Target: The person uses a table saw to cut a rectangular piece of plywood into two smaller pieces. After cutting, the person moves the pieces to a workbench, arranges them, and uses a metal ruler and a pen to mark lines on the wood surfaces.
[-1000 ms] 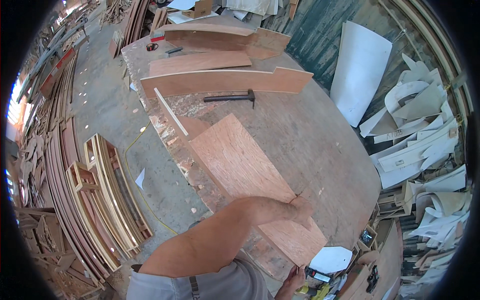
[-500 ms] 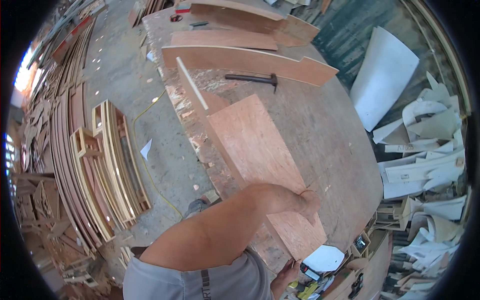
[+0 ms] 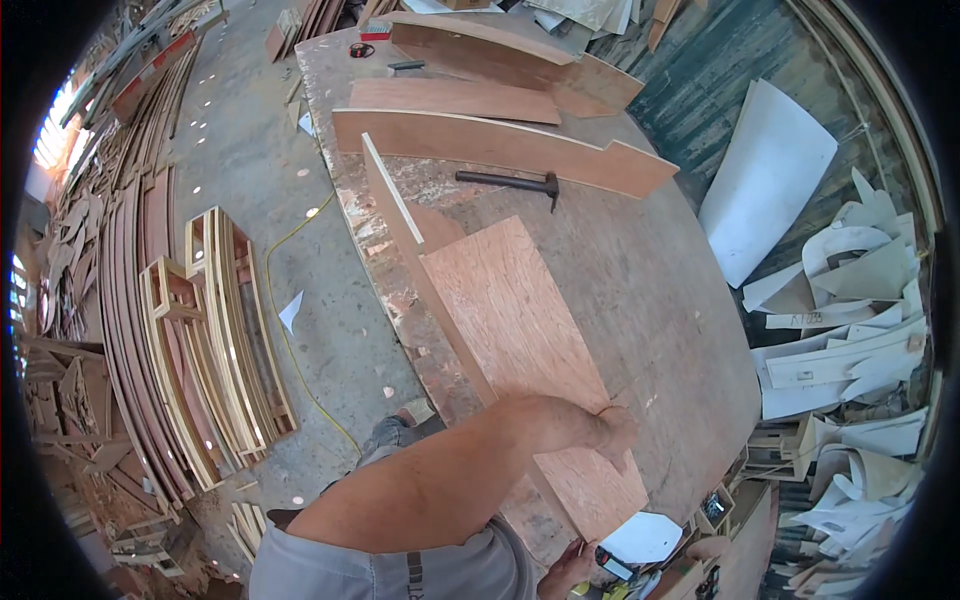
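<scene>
Our left hand [image 3: 612,432] lies pressed on the right edge of the plywood panel [image 3: 520,340], fingers curled over that edge and gripping it, with the forearm reaching across the panel's near end. Our right hand [image 3: 568,568] shows only partly at the lower edge of the view, close to the panel's near corner; we cannot tell whether it holds anything. The panel lies flat on the worn wooden table [image 3: 660,290], running from beside our body toward the middle of the table, its left side against a long pale strip of wood [image 3: 390,195] standing on edge. Farther out on the table lies a dark hammer [image 3: 512,181], and behind it a long curved board [image 3: 500,148] stands on edge, with more boards [image 3: 455,98] flat beyond it. On the concrete floor [image 3: 250,150] to our left stand stacked wooden frames [image 3: 215,330]. White sheet offcuts [image 3: 850,300] are piled to the right of the table.
</scene>
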`<state>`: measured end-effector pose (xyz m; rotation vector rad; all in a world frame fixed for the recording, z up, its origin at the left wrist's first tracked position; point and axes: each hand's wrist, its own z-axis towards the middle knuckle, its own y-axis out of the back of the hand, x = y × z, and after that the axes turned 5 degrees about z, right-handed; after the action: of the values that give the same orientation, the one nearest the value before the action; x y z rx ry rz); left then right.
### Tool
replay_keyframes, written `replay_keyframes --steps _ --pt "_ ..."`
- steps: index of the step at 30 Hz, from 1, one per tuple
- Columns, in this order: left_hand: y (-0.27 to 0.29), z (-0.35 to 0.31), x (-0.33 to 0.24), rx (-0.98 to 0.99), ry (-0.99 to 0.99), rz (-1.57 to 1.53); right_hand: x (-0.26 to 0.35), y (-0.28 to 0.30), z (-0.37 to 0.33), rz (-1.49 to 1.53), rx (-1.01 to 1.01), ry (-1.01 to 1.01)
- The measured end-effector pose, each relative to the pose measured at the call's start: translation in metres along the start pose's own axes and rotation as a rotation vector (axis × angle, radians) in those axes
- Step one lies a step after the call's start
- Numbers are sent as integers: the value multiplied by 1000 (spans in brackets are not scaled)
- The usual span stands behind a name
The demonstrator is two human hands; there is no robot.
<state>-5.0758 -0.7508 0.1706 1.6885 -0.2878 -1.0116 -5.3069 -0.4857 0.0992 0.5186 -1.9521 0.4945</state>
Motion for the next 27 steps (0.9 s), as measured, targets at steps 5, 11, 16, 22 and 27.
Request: replay_keyframes --steps 5,11,16,22,27 --pt "-10 9 -1 -24 -7 13 1 -1 -3 -6 -58 18" --pt "-16 16 2 -17 22 54 11 -11 -12 -255 -78 52" --pt "-9 11 -4 5 42 33 4 11 38 -436 53 385" --pt "1 8 -10 44 10 62 34 -39 45 -434 68 183" --pt "-8 9 -7 20 38 40 40 -71 28 -586 -35 68"
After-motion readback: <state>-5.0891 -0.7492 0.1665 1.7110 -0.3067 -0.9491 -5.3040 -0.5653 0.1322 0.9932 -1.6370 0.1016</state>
